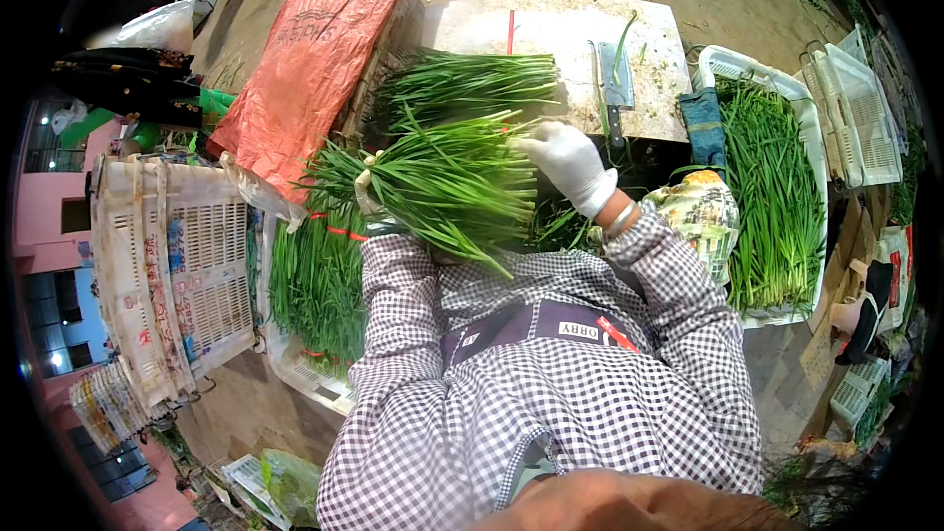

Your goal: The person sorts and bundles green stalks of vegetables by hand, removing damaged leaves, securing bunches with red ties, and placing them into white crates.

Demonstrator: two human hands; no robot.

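Observation:
My left hand [366,188], mostly hidden by leaves, holds a large bunch of green garlic chives [457,184] in front of my body. At the cut ends of that bunch is my gloved right hand [564,162], its fingers bent together; whether they pinch any stems cannot be told. Just beyond lies another bunch of chives [479,81] at the near left part of a white board [560,22]. A cleaver [616,81] with a black handle rests on the board, with a loose leaf over its blade. A red strip [510,31] lies left of it.
On my right stands a white plastic crate [818,162] full of loose chives, with a blue cloth [704,129] over its edge. A crate [310,376] at my left holds chives with red ties. An orange woven sack [317,51] drapes beside the board. Stacked crates [214,273] stand far left.

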